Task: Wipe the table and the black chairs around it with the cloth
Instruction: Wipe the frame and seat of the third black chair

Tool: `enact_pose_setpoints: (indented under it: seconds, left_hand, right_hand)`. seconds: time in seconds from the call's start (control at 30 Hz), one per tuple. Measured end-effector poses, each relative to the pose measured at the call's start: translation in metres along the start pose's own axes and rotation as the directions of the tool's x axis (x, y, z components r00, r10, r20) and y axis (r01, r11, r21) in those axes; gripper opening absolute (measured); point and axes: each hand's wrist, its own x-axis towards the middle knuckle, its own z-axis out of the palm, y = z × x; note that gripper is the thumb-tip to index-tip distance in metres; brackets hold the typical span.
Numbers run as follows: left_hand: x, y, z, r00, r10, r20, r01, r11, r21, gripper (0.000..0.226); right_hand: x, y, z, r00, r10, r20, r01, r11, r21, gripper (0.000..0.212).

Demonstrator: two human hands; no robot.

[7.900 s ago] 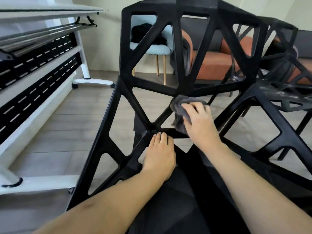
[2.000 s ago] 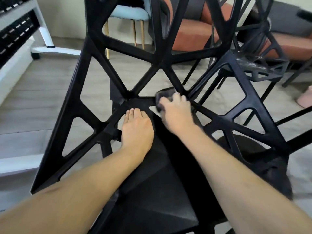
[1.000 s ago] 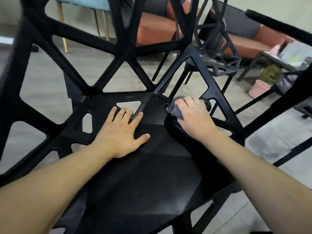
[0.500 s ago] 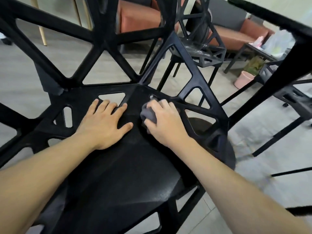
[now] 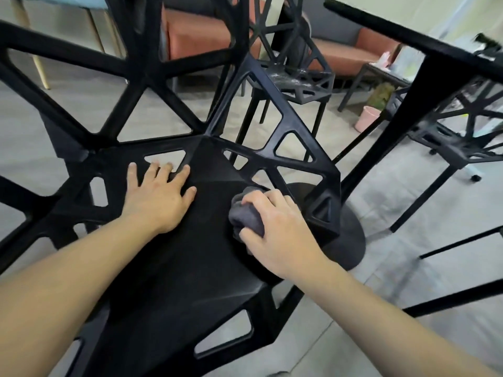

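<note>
Biggest thing here is the black chair [image 5: 174, 268] right up close, one of those angular ones full of triangle cutouts. Its seat runs from near left to far right-ish, narrowing toward the back, and the latticed backrest rises at the far side and points up out of view. The table [image 5: 424, 50] sits on the right; only its dark edge and a slanted leg show, running from top centre down to the right. Two more black chairs of the same style: a second chair [image 5: 296, 80] further off in the middle, and a third chair [image 5: 460, 142] tucked under the table on the far right. An orange sofa [image 5: 351, 54] lines the far wall, and a pink pot [image 5: 366, 121] stands on the floor under the table end. A round black base [image 5: 345, 238] lies on the floor just right of the near seat.

The left hand [image 5: 158, 197] lies flat on the seat, fingers straight and spread a bit, tips reaching a triangular hole near the back. The right hand [image 5: 275, 227] is on the seat's right side, fingers curled round the cloth [image 5: 245, 213]. It's a dark grey cloth, bunched into a lump and pressed on the seat, so no real long axis to it; it pokes out on the hand's left.
</note>
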Motion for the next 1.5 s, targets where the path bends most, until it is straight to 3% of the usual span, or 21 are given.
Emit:
enact_pose_setpoints:
  seconds: [0.1,0.2,0.27,0.33,0.43,0.47,0.6,0.7,0.8,0.87,1.0,1.27,1.37,1.5]
  left_hand:
    - [0.001,0.004,0.003,0.998,-0.043,-0.051,0.046,0.997,0.063,0.062]
    - [0.003,0.002,0.003,0.984,0.131,-0.121,-0.131,0.991,0.006,0.059]
    - [0.003,0.009,0.002,0.970,0.227,-0.085,-0.235,0.967,-0.096,0.059]
    - [-0.002,0.018,0.003,0.967,0.254,-0.026,-0.255,0.956,-0.143,0.063]
    - [-0.004,0.023,0.004,0.967,0.254,-0.023,-0.255,0.957,-0.138,0.065]
    - [-0.004,0.021,0.003,0.968,0.248,-0.029,-0.249,0.958,-0.140,0.065]
    - [-0.004,0.020,0.005,0.969,0.246,-0.022,-0.246,0.956,-0.161,0.065]
    - [-0.005,0.020,0.004,0.971,0.240,-0.019,-0.240,0.959,-0.153,0.065]
    - [-0.005,0.021,0.004,0.970,0.241,-0.013,-0.241,0.960,-0.146,0.065]
    - [-0.004,0.021,0.005,0.971,0.238,-0.015,-0.238,0.961,-0.141,0.065]
    - [-0.002,0.021,0.006,0.971,0.238,-0.009,-0.236,0.961,-0.143,0.066]
    - [-0.002,0.021,0.007,0.973,0.229,0.008,-0.226,0.966,-0.127,0.067]
    - [-0.002,0.021,0.005,0.973,0.228,0.021,-0.225,0.968,-0.114,0.067]
    - [-0.003,0.021,0.004,0.973,0.228,0.029,-0.224,0.969,-0.100,0.064]
  right_hand:
    - [-0.002,0.030,-0.014,0.999,-0.018,-0.038,0.013,0.993,-0.115,0.052]
    - [0.020,0.058,-0.016,0.974,0.100,-0.204,-0.167,0.924,-0.345,0.047]
    - [0.033,0.054,-0.010,0.959,0.147,-0.244,-0.229,0.906,-0.355,0.047]
    - [0.036,0.043,-0.001,0.975,0.087,-0.203,-0.147,0.941,-0.304,0.046]
    - [0.039,0.045,-0.003,0.996,-0.086,-0.016,0.084,0.991,-0.106,0.048]
    - [0.048,0.050,-0.004,0.992,-0.127,0.024,0.129,0.985,-0.117,0.048]
    - [0.111,0.059,0.009,0.981,-0.175,-0.088,0.112,0.869,-0.482,0.049]
    - [0.142,0.045,0.007,0.949,-0.294,-0.113,0.163,0.766,-0.622,0.042]
    - [0.159,0.053,-0.034,0.873,-0.280,-0.401,0.004,0.824,-0.567,0.042]
    - [0.169,0.071,-0.057,0.868,-0.194,-0.456,-0.083,0.850,-0.520,0.046]
    - [0.156,0.099,-0.059,0.935,-0.157,-0.317,-0.013,0.881,-0.473,0.049]
    - [0.007,0.100,-0.048,0.959,0.147,-0.242,-0.249,0.846,-0.471,0.047]
    - [-0.035,0.068,-0.034,0.977,0.138,-0.163,-0.196,0.881,-0.431,0.046]
    - [-0.039,0.059,-0.027,0.984,0.077,-0.158,-0.127,0.934,-0.335,0.039]
